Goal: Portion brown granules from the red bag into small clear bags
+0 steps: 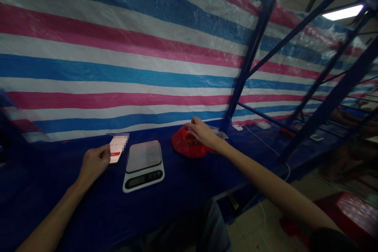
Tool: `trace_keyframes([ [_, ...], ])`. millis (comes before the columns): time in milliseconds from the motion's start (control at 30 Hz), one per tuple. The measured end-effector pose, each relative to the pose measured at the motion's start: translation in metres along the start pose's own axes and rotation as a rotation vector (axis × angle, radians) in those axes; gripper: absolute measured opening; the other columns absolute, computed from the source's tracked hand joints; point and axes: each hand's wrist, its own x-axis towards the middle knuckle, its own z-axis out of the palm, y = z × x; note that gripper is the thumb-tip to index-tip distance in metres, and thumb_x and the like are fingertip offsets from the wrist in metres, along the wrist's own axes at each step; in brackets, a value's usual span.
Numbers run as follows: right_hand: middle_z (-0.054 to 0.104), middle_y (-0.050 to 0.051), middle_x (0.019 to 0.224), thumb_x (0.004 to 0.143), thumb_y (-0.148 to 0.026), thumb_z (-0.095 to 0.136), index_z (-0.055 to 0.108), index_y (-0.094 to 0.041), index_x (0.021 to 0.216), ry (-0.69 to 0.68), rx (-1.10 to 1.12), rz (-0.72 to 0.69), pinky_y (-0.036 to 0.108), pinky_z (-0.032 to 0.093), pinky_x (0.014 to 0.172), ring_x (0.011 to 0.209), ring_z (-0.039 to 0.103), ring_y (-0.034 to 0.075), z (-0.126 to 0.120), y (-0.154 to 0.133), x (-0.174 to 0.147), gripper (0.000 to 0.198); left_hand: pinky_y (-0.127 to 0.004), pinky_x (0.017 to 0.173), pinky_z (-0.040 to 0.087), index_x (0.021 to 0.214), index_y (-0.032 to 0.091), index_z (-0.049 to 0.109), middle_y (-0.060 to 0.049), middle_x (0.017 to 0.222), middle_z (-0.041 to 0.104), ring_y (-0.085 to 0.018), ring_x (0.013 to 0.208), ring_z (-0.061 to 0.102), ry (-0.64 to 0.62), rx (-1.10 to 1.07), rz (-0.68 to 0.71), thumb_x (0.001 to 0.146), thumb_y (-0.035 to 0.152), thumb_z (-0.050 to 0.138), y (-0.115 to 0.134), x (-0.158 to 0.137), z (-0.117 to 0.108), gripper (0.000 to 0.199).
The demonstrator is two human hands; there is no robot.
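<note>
My left hand (95, 162) is on the left, fingers curled closed at the near left edge of a phone (117, 147) with a lit screen. Whether anything sits in those fingers is hidden. Right of the phone lies a white digital kitchen scale (144, 165) with a bare weighing plate and a dark display strip. Beyond it, my right hand (202, 133) is bent over a red plastic bag (184, 143), fingers closed at its top. Small contents show faintly inside the bag, too blurred to name.
The blue table (177, 189) runs along a striped plastic sheet (132, 63). Blue metal frame posts (251, 55) rise at right. A clear packet (220, 132) lies behind the right wrist. A white cable (260, 138) crosses the table, and a red container (348, 208) stands lower right.
</note>
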Motion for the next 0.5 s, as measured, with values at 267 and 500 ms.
trace_keyframes([
  [267,0.065,0.004,0.095,0.08,-0.042,0.081,0.068,-0.02,0.109,0.116,0.458,0.331,0.03,0.047,0.077,0.084,0.063,0.02,0.071,-0.054,-0.033,0.038,-0.027,0.055,0.024,0.055,0.019,0.038,0.002,0.052,0.035,-0.012,0.05,0.037,-0.037,0.017,-0.056,0.072,0.027,0.043,-0.016,0.0,0.01,0.019],
  [500,0.069,0.004,0.098,0.096,-0.036,0.064,0.071,-0.023,0.102,0.156,0.623,0.311,0.029,0.047,0.081,0.088,0.064,0.019,0.095,-0.056,-0.027,0.017,-0.027,0.056,0.025,0.055,0.02,0.039,0.002,0.052,0.035,-0.012,0.05,0.037,-0.061,0.016,-0.029,0.072,0.029,0.041,-0.012,0.001,0.011,0.019],
])
